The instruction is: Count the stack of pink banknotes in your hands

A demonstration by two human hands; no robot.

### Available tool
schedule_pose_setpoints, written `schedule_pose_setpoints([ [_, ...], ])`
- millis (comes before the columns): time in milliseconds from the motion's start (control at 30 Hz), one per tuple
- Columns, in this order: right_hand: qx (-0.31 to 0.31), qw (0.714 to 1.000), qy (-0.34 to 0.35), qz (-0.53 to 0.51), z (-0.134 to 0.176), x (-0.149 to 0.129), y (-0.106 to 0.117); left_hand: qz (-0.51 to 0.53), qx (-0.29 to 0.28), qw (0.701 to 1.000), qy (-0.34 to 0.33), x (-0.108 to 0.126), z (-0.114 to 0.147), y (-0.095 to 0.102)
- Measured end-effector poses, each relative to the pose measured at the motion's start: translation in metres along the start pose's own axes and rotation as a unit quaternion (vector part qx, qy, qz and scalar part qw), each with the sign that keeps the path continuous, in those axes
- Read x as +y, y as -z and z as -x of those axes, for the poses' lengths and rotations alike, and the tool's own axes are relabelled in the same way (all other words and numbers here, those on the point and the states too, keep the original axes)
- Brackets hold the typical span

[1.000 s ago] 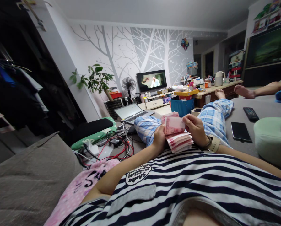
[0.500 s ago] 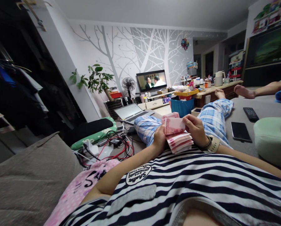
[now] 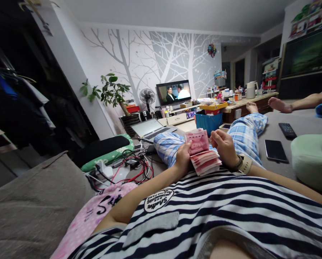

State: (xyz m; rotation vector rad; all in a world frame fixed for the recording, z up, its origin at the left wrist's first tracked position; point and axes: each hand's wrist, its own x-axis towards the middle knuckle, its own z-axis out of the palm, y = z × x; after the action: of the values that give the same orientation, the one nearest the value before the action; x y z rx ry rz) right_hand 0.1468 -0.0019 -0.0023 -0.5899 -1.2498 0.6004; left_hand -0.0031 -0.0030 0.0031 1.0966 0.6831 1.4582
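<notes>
One view only: your head cam, looking forward and down along your reclined body. Striped shirt (image 3: 231, 212) fills the near bottom, your hands sit mid-frame close in, the TV (image 3: 174, 92) wall stands far ahead.

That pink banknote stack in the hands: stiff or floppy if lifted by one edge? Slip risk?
Likely floppy: the banknote stack is thin paper, and its lower notes fan and droop past the left hand. Probably light, since it is held at fingertips. Loose sheets look apt to slide apart; the top note stands up separately near the right hand, so a one-edge grip may shed notes.
</notes>
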Motion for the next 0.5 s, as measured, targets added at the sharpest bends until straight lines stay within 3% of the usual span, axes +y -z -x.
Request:
schedule_pose_setpoints([
  [200, -0.015, 0.999, -0.024, 0.029, -0.005, 0.009, 0.001, -0.003, -0.041, 0.999, 0.002, 0.001, 0.002, -0.002],
  [300, -0.023, 0.999, -0.008, 0.03, -0.003, 0.005, 0.0, -0.07, 0.015, 0.997, -0.037, 0.0, -0.001, 0.002],
  [400, -0.03, 0.999, 0.011, 0.015, 0.0, 0.0, 0.0, -0.192, 0.083, 0.972, -0.111, -0.001, -0.004, 0.01],
  [500, -0.053, 0.998, 0.015, -0.005, 0.001, -0.003, 0.001, -0.274, 0.096, 0.947, -0.139, -0.001, -0.004, 0.017],
])
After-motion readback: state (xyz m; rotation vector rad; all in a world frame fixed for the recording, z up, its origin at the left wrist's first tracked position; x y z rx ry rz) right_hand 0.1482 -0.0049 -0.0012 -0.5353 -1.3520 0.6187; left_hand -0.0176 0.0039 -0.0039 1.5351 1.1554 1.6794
